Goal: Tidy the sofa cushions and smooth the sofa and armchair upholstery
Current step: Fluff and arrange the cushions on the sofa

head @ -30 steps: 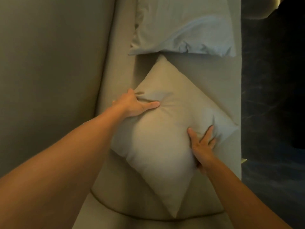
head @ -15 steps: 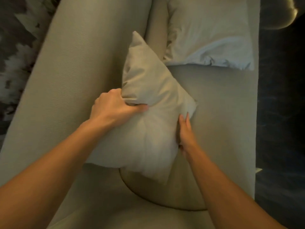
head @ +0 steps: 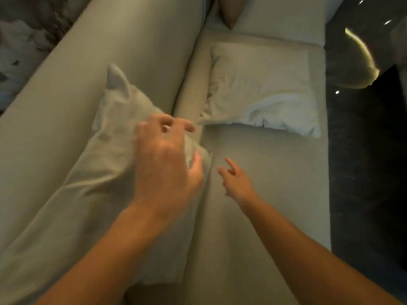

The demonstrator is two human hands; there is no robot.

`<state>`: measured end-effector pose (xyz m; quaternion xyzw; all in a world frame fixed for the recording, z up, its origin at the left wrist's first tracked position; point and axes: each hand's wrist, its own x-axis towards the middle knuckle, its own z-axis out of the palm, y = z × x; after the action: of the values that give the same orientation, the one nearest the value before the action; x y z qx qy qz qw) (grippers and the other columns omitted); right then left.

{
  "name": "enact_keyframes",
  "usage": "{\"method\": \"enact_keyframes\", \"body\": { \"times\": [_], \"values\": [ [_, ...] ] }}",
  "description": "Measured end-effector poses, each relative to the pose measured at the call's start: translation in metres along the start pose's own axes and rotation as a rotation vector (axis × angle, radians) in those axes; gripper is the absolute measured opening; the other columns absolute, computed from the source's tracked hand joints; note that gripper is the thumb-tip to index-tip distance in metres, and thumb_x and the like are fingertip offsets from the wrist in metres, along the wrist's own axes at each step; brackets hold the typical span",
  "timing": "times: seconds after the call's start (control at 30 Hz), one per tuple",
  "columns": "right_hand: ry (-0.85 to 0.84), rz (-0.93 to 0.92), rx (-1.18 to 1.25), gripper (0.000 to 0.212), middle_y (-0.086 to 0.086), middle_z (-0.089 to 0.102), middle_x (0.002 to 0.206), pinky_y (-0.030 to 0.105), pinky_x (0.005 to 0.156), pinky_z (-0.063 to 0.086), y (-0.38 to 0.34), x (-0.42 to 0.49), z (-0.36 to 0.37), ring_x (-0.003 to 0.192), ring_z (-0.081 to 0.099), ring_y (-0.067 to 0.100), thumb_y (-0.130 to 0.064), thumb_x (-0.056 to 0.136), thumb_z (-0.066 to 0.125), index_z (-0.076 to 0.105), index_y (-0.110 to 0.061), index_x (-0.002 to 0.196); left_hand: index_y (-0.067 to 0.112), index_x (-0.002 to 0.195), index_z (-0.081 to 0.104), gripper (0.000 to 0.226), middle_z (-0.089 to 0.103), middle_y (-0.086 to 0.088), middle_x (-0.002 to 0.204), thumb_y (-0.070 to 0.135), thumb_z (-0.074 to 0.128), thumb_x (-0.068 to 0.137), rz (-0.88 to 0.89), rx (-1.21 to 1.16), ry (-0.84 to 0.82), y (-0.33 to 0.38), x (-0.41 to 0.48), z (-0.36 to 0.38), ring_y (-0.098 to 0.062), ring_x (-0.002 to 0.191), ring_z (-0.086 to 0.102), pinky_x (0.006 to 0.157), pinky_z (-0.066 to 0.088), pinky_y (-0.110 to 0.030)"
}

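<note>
A beige cushion (head: 110, 164) leans against the sofa's back rest (head: 92, 69), one corner pointing up. My left hand (head: 167, 164) hovers over its right edge, fingers spread and curled, holding nothing. Over the seat (head: 271, 179), just right of the cushion, my right hand (head: 236, 182) is held with fingers apart and nothing in it. A paler cushion (head: 259, 89) lies flat farther along the seat.
A dark floor (head: 370, 172) runs along the sofa's right edge. A curved, lit object (head: 361, 62) sits at the upper right. Another upholstered piece (head: 279, 16) lies beyond the pale cushion. A patterned surface (head: 19, 47) shows at the upper left.
Both hands have let go of the beige cushion, which now rests against the back rest instead of lying on the seat. The view has shifted along the sofa.
</note>
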<state>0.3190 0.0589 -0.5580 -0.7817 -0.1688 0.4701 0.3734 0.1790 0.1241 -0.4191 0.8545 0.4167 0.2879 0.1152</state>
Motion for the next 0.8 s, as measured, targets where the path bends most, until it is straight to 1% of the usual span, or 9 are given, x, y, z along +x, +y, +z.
{"method": "enact_keyframes", "body": {
  "times": [0.1, 0.2, 0.27, 0.33, 0.4, 0.5, 0.57, 0.67, 0.8],
  "values": [
    [0.442, -0.178, -0.185, 0.045, 0.021, 0.066, 0.117, 0.037, 0.098, 0.040, -0.036, 0.045, -0.081, 0.111, 0.060, 0.034, -0.020, 0.091, 0.062, 0.057, -0.007, 0.134, 0.016, 0.102, 0.060, 0.029, 0.056, -0.010, 0.104, 0.023, 0.069, 0.076, -0.231, -0.239, -0.211, 0.018, 0.046, 0.077, -0.031, 0.098, 0.056, 0.086, 0.042, -0.035],
    [0.661, -0.229, -0.270, 0.062, 0.023, 0.046, 0.140, 0.047, 0.104, 0.039, -0.068, 0.098, -0.154, 0.126, 0.045, 0.046, -0.037, 0.085, 0.067, 0.047, -0.024, 0.142, 0.010, 0.120, 0.053, 0.050, 0.054, -0.017, 0.125, 0.038, 0.071, 0.082, -0.548, -0.285, -0.448, 0.012, 0.100, 0.156, -0.035, 0.114, 0.054, 0.093, 0.041, -0.034],
    [0.623, -0.128, -0.315, 0.081, 0.019, 0.024, 0.156, 0.060, 0.111, 0.032, -0.072, 0.131, -0.189, 0.137, 0.027, 0.052, -0.056, 0.080, 0.068, 0.028, -0.039, 0.149, 0.008, 0.137, 0.043, 0.078, 0.045, -0.019, 0.140, 0.056, 0.068, 0.081, -0.672, -0.263, -0.471, 0.001, 0.132, 0.196, -0.038, 0.124, 0.048, 0.101, 0.040, -0.038],
    [0.482, -0.086, -0.263, 0.098, 0.015, 0.014, 0.162, 0.064, 0.114, 0.027, -0.062, 0.159, -0.210, 0.144, 0.019, 0.048, -0.067, 0.073, 0.069, 0.018, -0.042, 0.152, 0.008, 0.147, 0.030, 0.101, 0.035, -0.020, 0.150, 0.069, 0.065, 0.076, -0.721, -0.251, -0.428, -0.014, 0.161, 0.225, -0.039, 0.133, 0.041, 0.108, 0.038, -0.043],
    [0.320, -0.064, -0.091, 0.105, 0.008, 0.020, 0.163, 0.065, 0.110, 0.034, -0.039, 0.181, -0.215, 0.144, 0.027, 0.042, -0.066, 0.067, 0.074, 0.018, -0.041, 0.152, 0.012, 0.153, 0.018, 0.121, 0.029, -0.017, 0.156, 0.075, 0.071, 0.064, -0.721, -0.234, -0.479, -0.028, 0.180, 0.246, -0.037, 0.138, 0.035, 0.111, 0.036, -0.046],
    [0.227, -0.050, 0.068, 0.091, 0.001, 0.028, 0.160, 0.066, 0.099, 0.045, 0.005, 0.202, -0.213, 0.136, 0.041, 0.038, -0.049, 0.076, 0.077, 0.021, -0.051, 0.148, 0.018, 0.155, -0.004, 0.147, 0.025, -0.018, 0.156, 0.055, 0.092, 0.049, -0.612, -0.065, -0.697, -0.031, 0.172, 0.278, -0.038, 0.141, 0.030, 0.114, 0.031, -0.048],
    [0.193, -0.058, 0.075, 0.090, -0.003, 0.032, 0.157, 0.061, 0.094, 0.050, 0.020, 0.208, -0.213, 0.130, 0.046, 0.037, -0.048, 0.077, 0.076, 0.018, -0.059, 0.145, 0.021, 0.151, -0.004, 0.146, 0.029, -0.020, 0.149, 0.044, 0.096, 0.048, -0.608, 0.032, -0.663, -0.025, 0.153, 0.299, -0.043, 0.135, 0.033, 0.109, 0.033, -0.051],
    [0.150, 0.006, 0.116, 0.089, -0.004, 0.031, 0.157, 0.059, 0.081, 0.053, 0.017, 0.208, -0.219, 0.127, 0.046, 0.039, -0.051, 0.078, 0.075, 0.015, -0.063, 0.142, 0.022, 0.149, -0.003, 0.140, 0.038, -0.020, 0.145, 0.042, 0.095, 0.051, -0.597, -0.023, -0.619, -0.019, 0.159, 0.300, -0.042, 0.130, 0.042, 0.106, 0.039, -0.052],
    [0.196, 0.030, 0.258, 0.079, -0.002, 0.033, 0.157, 0.059, 0.087, 0.053, -0.003, 0.201, -0.211, 0.122, 0.049, 0.036, -0.047, 0.085, 0.069, 0.019, -0.057, 0.146, 0.023, 0.153, -0.003, 0.131, 0.049, -0.019, 0.137, 0.037, 0.090, 0.061, -0.364, 0.031, -0.588, -0.010, 0.207, 0.250, -0.040, 0.125, 0.050, 0.096, 0.045, -0.045]
  ]
}}
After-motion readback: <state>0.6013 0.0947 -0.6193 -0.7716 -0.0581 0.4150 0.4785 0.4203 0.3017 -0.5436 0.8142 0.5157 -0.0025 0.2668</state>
